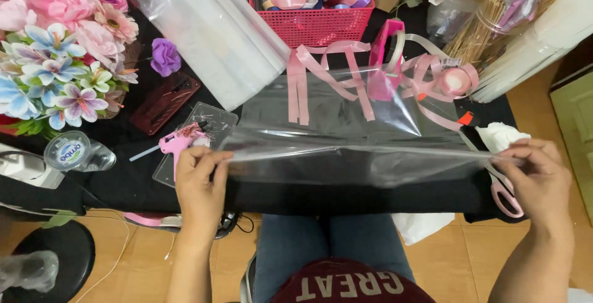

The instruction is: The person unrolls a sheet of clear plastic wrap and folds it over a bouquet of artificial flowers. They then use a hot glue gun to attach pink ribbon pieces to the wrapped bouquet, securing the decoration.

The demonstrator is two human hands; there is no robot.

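A clear cellophane sheet lies across the black-covered table, folded so its fold line runs left to right near the front edge. My left hand pinches the left end of the fold. The right end is pinched by my right hand. Both hands hold the sheet taut between them. Pink ribbon strips show through the sheet's far half.
A pink glue gun rests on a clear tray beside my left hand. Pink-handled scissors lie under my right hand. Behind: a pink basket of ribbons, a pink tape dispenser, a ribbon roll, artificial flowers, rolled cellophane.
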